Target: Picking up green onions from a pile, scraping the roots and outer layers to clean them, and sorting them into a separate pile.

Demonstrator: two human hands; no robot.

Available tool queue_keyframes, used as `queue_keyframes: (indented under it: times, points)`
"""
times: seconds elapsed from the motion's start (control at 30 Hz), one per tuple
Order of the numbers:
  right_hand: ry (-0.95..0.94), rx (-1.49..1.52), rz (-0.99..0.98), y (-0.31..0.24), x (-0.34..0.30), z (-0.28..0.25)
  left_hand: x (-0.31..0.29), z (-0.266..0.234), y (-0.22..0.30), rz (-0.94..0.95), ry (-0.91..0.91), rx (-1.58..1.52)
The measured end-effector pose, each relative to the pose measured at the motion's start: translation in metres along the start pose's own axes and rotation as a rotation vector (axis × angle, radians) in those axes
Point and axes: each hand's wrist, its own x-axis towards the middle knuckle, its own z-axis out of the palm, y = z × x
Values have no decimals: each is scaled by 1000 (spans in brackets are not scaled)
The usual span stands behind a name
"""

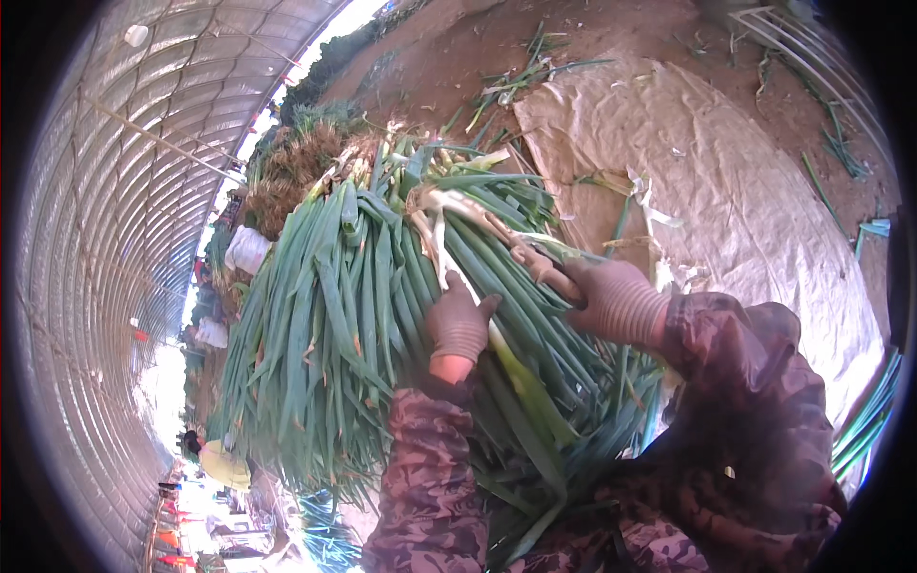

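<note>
Brown glove, ribbed cuff, on the left hand (457,320): fingers closed around the white stem of one green onion (441,253), root end pointing away from the person, leaves running back toward the lap. Right hand (616,298), same glove, gripping the near end of a brownish strip of outer skin (521,253); strip slants up-left to near the onion's root end, exact join unclear. Camouflage sleeves (430,477) on both arms. Under and left of the hands, big pile of green onions (353,286), white ends at the far side, leaves fanned toward the person. Right of pile, tan sheet (707,162) on bare soil (621,29). Loose leaf scraps (506,88) beyond. Far left, curved tunnel roof (134,191).
</note>
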Motion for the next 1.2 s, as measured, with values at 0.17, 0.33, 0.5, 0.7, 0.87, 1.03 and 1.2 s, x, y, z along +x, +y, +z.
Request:
queue_keyframes:
  times: [0.17, 0.33, 0.5, 0.7, 0.87, 1.03, 1.2]
  points:
    - [-386, 63, -91, -33, -22, -16, 26, 38, -75, 81, 39, -863]
    - [-755, 282, -153, -9, -29, -13, -3, 7, -62, -84, -177, -1549]
    - [-913, 219, -50, 26, -2, 18, -31, -10, -50, -62, -229, -1727]
    - [-841, 487, -132, 27, 34, 5, -50, -28, -36, 43, 18, -1656]
    - [-745, 355, -130, 40, 66, 14, -62, -44, -19, 160, 44, -1653]
    - [-224, 967, 53, 1, 67, 18, -59, -19, 8, 345, 171, -1304]
    - [113, 874, -68, -18, 60, 13, -80, -27, 62, 324, 37, -746]
